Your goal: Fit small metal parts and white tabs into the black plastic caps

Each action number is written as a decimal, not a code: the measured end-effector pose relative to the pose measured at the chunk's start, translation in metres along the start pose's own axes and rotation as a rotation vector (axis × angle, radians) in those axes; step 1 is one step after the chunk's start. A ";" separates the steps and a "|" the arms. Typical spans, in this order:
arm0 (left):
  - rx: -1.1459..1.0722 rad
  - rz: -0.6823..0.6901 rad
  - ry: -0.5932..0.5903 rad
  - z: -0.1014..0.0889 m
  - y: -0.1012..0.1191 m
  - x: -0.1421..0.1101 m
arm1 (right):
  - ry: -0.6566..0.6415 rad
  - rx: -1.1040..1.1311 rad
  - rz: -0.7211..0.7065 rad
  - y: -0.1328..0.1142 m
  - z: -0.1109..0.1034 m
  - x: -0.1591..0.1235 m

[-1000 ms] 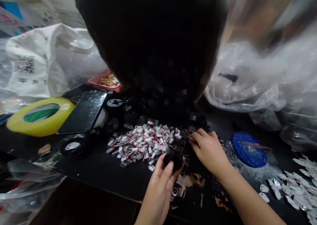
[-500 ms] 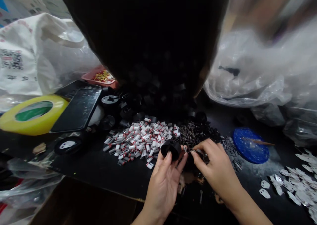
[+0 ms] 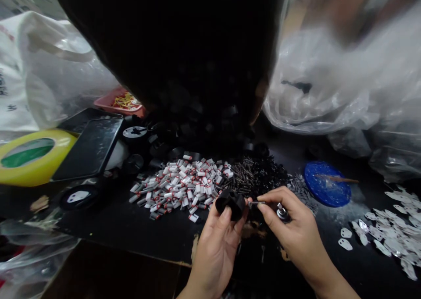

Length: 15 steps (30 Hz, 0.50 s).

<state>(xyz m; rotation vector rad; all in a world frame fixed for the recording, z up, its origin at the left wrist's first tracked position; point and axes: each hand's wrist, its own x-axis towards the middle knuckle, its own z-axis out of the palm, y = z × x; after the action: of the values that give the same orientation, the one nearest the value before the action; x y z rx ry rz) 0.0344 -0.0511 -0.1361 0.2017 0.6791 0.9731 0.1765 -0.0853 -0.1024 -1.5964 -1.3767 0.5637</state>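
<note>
My left hand [image 3: 215,246] grips a small black round part [image 3: 230,203] between thumb and fingers, held just above the dark table. My right hand [image 3: 291,229] pinches a thin dark screw [image 3: 257,202] with its tip pointing at the black part. A small silvery piece [image 3: 282,212] also shows under the right fingers. Just beyond the hands lie a heap of white-and-red small tubes [image 3: 184,187] and a pile of dark screws [image 3: 255,178].
A big dark bag of black parts [image 3: 184,62] fills the middle back. A yellow tape roll [image 3: 33,156] and a black tray [image 3: 88,145] sit left, a blue lid [image 3: 326,189] and white flat metal pieces [image 3: 388,233] right. Clear plastic bags [image 3: 345,84] surround.
My right hand left the screw pile with a screw and came back beside my left hand. The left hand lifted the black part a little. The camera view shifted slightly.
</note>
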 end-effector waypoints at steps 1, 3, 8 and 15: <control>0.003 0.004 -0.009 0.000 0.000 0.000 | 0.000 0.016 0.007 0.000 -0.001 -0.001; 0.004 0.006 -0.023 0.000 -0.002 -0.001 | -0.027 0.047 0.021 0.000 -0.002 -0.002; 0.041 0.021 0.013 -0.001 -0.006 -0.003 | -0.052 -0.109 -0.022 0.004 -0.002 -0.006; 0.289 0.034 0.211 -0.017 -0.013 -0.010 | -0.066 -0.098 0.110 -0.009 -0.003 -0.009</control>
<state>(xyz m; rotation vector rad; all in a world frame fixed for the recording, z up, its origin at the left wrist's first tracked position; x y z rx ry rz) 0.0292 -0.0690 -0.1513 0.3687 1.0131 0.9340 0.1715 -0.0952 -0.0954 -1.7539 -1.3895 0.6272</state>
